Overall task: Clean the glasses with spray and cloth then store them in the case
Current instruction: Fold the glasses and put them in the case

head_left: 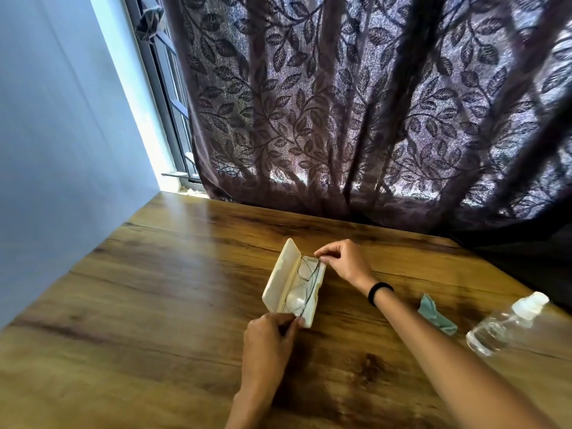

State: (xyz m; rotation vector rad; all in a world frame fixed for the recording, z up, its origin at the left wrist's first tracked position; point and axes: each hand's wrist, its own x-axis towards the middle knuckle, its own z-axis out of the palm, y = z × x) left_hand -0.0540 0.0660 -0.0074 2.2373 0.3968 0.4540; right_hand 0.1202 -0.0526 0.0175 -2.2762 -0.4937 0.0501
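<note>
A leaf-patterned curtain hangs behind the wooden table.

Your left hand and right hand pinching opposite ends of the glasses, glasses lying in the open cream case, cloth and spray bottle at your right on the wooden table.

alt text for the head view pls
The left hand and right hand pinch the ends of glasses in an open cream case on a wooden table. A teal cloth and clear spray bottle sit to the right.
</note>
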